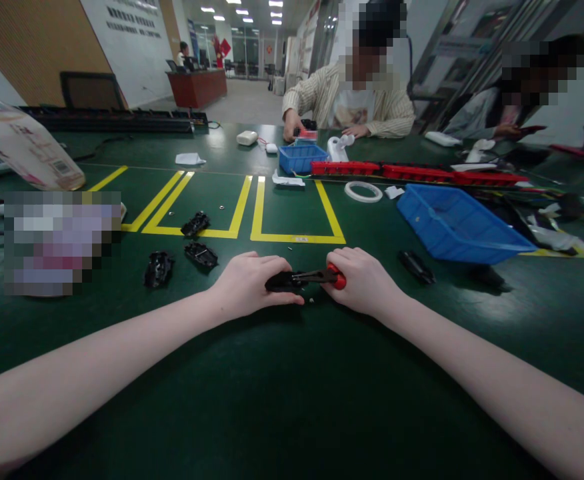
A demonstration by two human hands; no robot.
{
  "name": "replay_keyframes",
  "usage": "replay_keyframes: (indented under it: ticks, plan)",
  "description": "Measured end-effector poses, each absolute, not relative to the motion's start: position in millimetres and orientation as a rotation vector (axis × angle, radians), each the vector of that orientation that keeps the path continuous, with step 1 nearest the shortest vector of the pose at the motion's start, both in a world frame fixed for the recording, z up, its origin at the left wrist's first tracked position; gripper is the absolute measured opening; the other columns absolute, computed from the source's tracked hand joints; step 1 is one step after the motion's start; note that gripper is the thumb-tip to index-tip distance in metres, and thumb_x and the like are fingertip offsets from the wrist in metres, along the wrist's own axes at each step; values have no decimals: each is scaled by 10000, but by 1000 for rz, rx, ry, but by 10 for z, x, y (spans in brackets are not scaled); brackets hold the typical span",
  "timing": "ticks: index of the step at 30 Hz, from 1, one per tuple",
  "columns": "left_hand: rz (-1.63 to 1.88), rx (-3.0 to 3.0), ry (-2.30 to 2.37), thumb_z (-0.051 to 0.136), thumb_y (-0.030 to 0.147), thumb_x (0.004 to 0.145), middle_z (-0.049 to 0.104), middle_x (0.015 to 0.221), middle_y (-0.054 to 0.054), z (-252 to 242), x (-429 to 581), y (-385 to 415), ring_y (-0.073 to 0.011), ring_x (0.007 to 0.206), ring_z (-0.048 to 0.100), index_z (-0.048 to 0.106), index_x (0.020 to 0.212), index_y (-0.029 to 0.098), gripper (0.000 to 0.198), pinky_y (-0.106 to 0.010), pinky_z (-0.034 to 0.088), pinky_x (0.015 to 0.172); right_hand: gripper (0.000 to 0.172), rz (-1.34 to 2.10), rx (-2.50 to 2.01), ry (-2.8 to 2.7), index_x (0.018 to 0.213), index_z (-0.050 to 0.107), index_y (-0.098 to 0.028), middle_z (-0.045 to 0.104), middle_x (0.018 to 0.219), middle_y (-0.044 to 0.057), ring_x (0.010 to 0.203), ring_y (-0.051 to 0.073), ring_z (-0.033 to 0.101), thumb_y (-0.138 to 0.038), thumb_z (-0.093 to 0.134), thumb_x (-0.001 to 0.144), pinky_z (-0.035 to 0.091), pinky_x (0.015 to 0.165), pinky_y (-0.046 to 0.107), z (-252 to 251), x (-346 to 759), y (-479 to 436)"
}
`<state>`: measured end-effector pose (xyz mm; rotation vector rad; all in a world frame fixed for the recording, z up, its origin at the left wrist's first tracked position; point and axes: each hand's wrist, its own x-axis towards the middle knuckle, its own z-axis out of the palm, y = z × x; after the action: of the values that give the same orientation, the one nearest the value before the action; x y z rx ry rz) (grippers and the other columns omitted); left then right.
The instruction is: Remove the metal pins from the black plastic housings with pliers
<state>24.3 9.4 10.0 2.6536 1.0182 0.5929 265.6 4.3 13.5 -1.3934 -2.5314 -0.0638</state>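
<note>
My left hand (252,283) pinches a small black plastic part (279,283) between thumb and fingers, a little above the green table. Wrapped round red handles, my right hand (359,280) grips a pair of pliers (317,275). The dark jaws point left and meet the right end of the black part; whether they bite on it I cannot tell. Left of my left hand lie similar black parts, one upright-looking (159,269), one nearer my wrist (201,255) and one on the yellow tape (195,224). Another dark piece (417,267) rests to the right of my right hand.
A blue bin (462,223) stands at right, a smaller blue bin (301,159) farther back. Red strips (382,171), a tape roll (363,192) and yellow tape lines (292,237) lie ahead. A bottle (32,147) stands at left. A co-worker (349,107) sits opposite.
</note>
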Motion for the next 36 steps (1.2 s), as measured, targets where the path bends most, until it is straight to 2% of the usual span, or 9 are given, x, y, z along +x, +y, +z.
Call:
replay_keyframes:
  ticks: [5, 10, 17, 20, 25, 29, 31, 33, 36]
  plan:
    - [445, 2391, 877, 607, 552, 855, 692, 906, -35, 184, 228, 111, -173, 768, 624, 658, 998, 178, 404, -262, 437, 637, 143, -54, -1369, -2541, 690, 483, -205, 618, 739, 49, 661, 182, 523, -231, 608, 752, 397, 654, 326, 149, 2654, 29]
    - [455, 2298, 844, 614, 515, 863, 699, 928, -41, 202, 225, 127, -179, 798, 632, 667, 1020, 173, 380, -277, 447, 679, 153, -68, -1379, -2547, 689, 479, -203, 620, 747, 53, 663, 181, 525, -238, 615, 750, 393, 655, 323, 149, 2659, 31]
    - [453, 2493, 1049, 583, 617, 835, 707, 879, -37, 138, 251, 114, -184, 740, 638, 673, 992, 193, 461, -267, 429, 621, 147, -212, -1399, -2554, 728, 507, -197, 621, 764, 70, 702, 207, 530, -295, 612, 760, 378, 670, 335, 144, 2661, 23]
    - [488, 2579, 1154, 552, 636, 842, 713, 891, -51, 128, 264, 87, -198, 742, 648, 653, 1073, 204, 500, -279, 438, 628, 147, -273, -1434, -2540, 755, 529, -187, 625, 777, 82, 725, 222, 540, -315, 598, 777, 374, 680, 344, 145, 2654, 10]
    - [517, 2509, 1055, 553, 549, 870, 708, 991, -53, 156, 258, 56, -198, 824, 655, 627, 1114, 201, 431, -292, 474, 670, 142, -260, -1445, -2518, 753, 536, -191, 629, 761, 80, 709, 227, 544, -316, 594, 784, 370, 668, 350, 138, 2659, 7]
    - [526, 2355, 1057, 526, 458, 904, 692, 898, -27, 176, 246, 60, -167, 708, 625, 598, 1132, 207, 346, -295, 469, 625, 139, -277, -1465, -2506, 752, 532, -188, 621, 759, 77, 704, 223, 541, -303, 608, 773, 370, 659, 342, 134, 2683, 30]
    - [518, 2270, 1030, 542, 425, 899, 683, 936, -33, 169, 242, 76, -169, 727, 630, 566, 1152, 207, 335, -305, 486, 643, 128, -293, -1470, -2505, 753, 530, -186, 617, 759, 78, 705, 222, 539, -286, 608, 772, 372, 658, 339, 133, 2694, 42]
    - [515, 2197, 954, 591, 400, 873, 670, 1042, -53, 158, 237, 93, -186, 830, 650, 506, 1210, 208, 397, -330, 515, 719, 108, -298, -1463, -2509, 747, 525, -187, 614, 754, 78, 704, 221, 535, -264, 597, 775, 376, 661, 339, 133, 2700, 49]
    - [469, 2133, 798, 649, 367, 838, 642, 1169, -92, 163, 223, 105, -220, 995, 651, 356, 1372, 216, 627, -372, 521, 846, 81, -283, -1425, -2523, 741, 519, -189, 614, 753, 79, 707, 219, 531, -235, 575, 778, 380, 667, 338, 134, 2699, 53]
